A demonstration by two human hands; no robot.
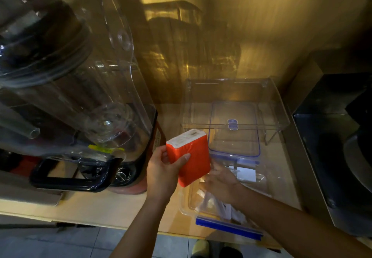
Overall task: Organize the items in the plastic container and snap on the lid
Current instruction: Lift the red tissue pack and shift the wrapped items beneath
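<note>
So we're holding an orange pack (190,157) of tissues in the left hand (161,174), thumb and fingers clamped on its lower-left side, just left of centre and tilted up over the container (259,183). The right hand (220,183) is reaching down into that clear container at lower centre-right, fingers curled around some white packets (213,203) in there, though we can't tell how tight that grip is. The lid (234,128), clear with a blue rim, is lying on the bench (112,207) just behind the container, partly under a clear rack (235,104). A big blender (66,88) is filling the left side of the frame.
</note>
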